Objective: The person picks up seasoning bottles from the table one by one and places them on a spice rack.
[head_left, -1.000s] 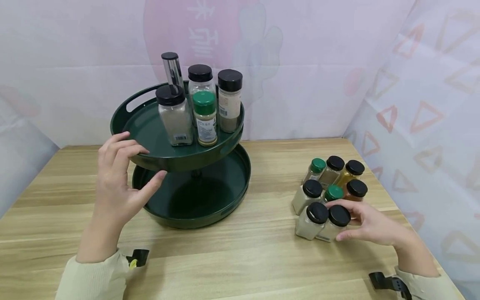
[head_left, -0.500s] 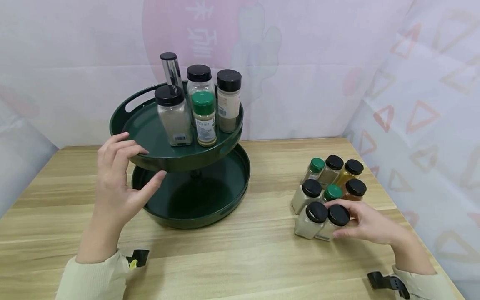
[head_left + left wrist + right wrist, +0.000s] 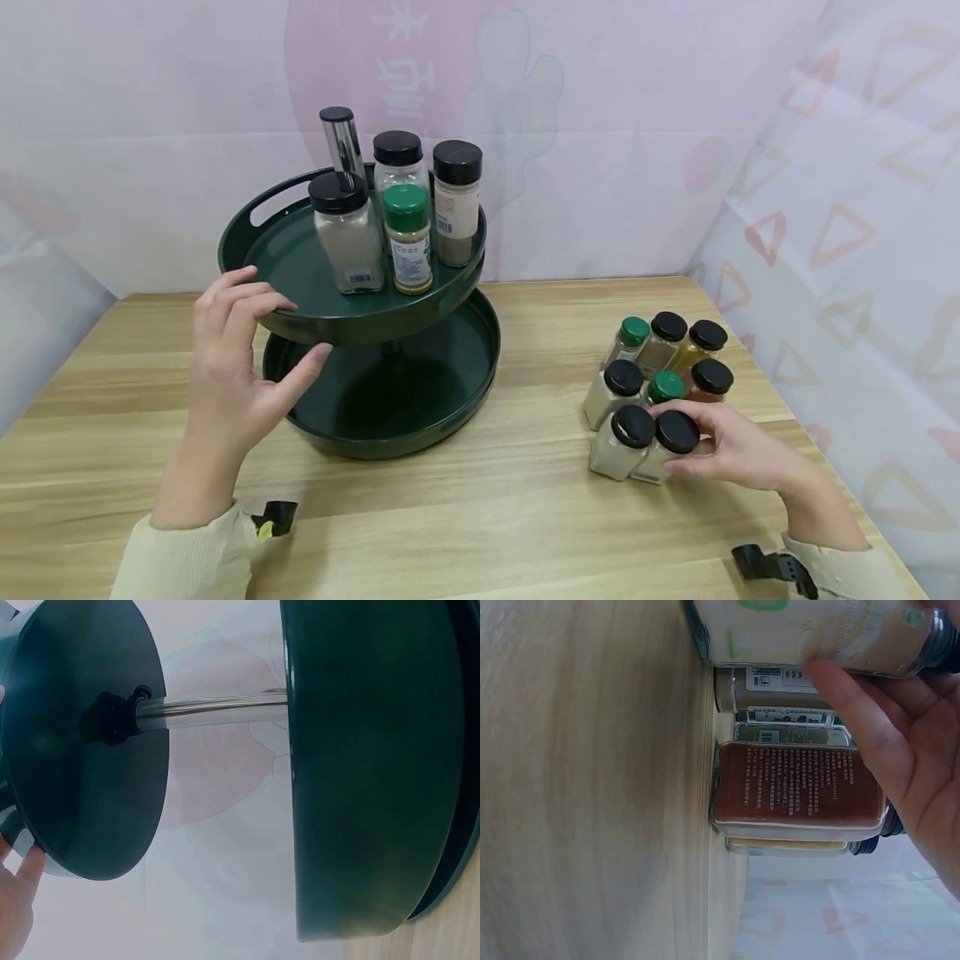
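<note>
My left hand [image 3: 240, 358] holds the near left rim of the upper tray of a dark green two-tier stand [image 3: 330, 321], fingers over the edge and thumb below. In the left wrist view, the thumb [image 3: 30, 870] is at the rim of that tray. Several black- and green-capped spice jars, including a green-capped one [image 3: 408, 242], stand on the upper tray. At the right, my right hand [image 3: 738, 446] grips a black-lidded spice jar [image 3: 651, 462] in the front row of a cluster, thumb on its near side. That jar [image 3: 780, 634] fills the top of the right wrist view.
Another pale jar [image 3: 617, 454] stands directly left of the gripped one. Behind are several more jars, including a red-brown one [image 3: 799, 787] and a green-capped one [image 3: 633, 332]. The lower tray [image 3: 435, 375] sits on the wooden table [image 3: 487, 517]. Patterned cloth [image 3: 637, 167] hangs behind.
The right hand shifts very slightly left, its thumb drawing in closer against the jar. The left hand, the stand and the other jars stay in place.
</note>
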`<state>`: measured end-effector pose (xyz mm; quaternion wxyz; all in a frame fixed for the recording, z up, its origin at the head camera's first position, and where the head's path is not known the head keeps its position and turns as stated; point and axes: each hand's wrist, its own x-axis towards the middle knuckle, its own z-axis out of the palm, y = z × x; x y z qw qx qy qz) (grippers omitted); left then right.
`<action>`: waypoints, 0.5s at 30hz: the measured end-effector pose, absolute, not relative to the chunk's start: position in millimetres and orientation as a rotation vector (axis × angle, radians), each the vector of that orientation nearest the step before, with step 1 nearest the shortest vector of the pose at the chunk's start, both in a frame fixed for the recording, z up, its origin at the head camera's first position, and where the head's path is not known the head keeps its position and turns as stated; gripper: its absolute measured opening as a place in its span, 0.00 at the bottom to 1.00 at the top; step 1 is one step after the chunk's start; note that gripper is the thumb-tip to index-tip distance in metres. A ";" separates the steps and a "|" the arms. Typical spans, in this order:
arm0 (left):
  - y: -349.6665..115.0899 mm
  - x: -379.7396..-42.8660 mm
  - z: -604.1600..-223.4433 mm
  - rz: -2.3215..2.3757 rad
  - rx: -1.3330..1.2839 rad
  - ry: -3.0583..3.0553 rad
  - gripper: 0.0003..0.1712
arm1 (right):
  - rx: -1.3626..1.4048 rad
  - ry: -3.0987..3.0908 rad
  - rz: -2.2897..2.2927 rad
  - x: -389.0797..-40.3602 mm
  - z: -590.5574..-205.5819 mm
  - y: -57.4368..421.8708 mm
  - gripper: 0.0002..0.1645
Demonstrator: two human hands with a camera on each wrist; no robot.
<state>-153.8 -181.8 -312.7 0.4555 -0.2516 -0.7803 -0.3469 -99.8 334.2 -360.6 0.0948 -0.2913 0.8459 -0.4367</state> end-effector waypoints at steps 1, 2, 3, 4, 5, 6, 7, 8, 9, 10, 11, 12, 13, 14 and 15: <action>-181.8 -153.8 -312.8 -0.855 -0.621 -1.925 0.40 | -0.865 2.510 -1.292 -99.8 -360.7 334.3 0.32; -181.9 -153.8 -312.9 -0.855 -0.622 -1.926 0.40 | -0.867 2.509 -1.294 -99.8 -360.7 334.5 0.32; -181.8 -153.8 -312.9 -0.855 -0.623 -1.925 0.40 | -0.869 2.509 -1.294 -99.9 -361.0 334.7 0.32; -181.8 -153.8 -312.9 -0.854 -0.623 -1.926 0.40 | -0.869 2.509 -1.295 -99.8 -361.0 334.9 0.32; -182.0 -153.7 -312.9 -0.854 -0.622 -1.928 0.40 | -0.866 2.507 -1.297 -99.6 -361.0 335.1 0.32; -182.0 -153.7 -312.9 -0.853 -0.622 -1.929 0.40 | -0.864 2.505 -1.300 -99.4 -361.0 335.4 0.32; -181.9 -153.9 -312.8 -0.853 -0.623 -1.931 0.40 | -0.858 2.507 -1.306 -99.2 -361.0 335.7 0.32; -182.1 -154.0 -312.8 -0.851 -0.623 -1.934 0.40 | -0.855 2.506 -1.314 -99.0 -360.8 336.1 0.32; -182.2 -154.1 -312.7 -0.851 -0.623 -1.936 0.40 | -0.853 2.509 -1.318 -98.8 -360.6 336.3 0.32; -182.4 -154.2 -312.8 -0.850 -0.622 -1.939 0.40 | -0.847 2.508 -1.326 -98.4 -360.1 336.7 0.31; -182.4 -154.1 -312.8 -0.850 -0.621 -1.941 0.40 | -0.843 2.513 -1.330 -98.1 -359.8 337.0 0.31; -182.4 -154.1 -312.8 -0.850 -0.620 -1.943 0.40 | -0.840 2.524 -1.333 -97.8 -359.5 337.4 0.31; -182.3 -154.0 -312.8 -0.851 -0.620 -1.941 0.40 | -0.838 2.537 -1.337 -97.5 -359.3 337.7 0.30; -182.3 -153.9 -312.9 -0.851 -0.620 -1.940 0.40 | -0.841 2.547 -1.340 -97.2 -359.0 338.0 0.30; -182.2 -153.8 -312.8 -0.852 -0.621 -1.938 0.40 | -0.844 2.563 -1.338 -96.8 -358.7 338.3 0.30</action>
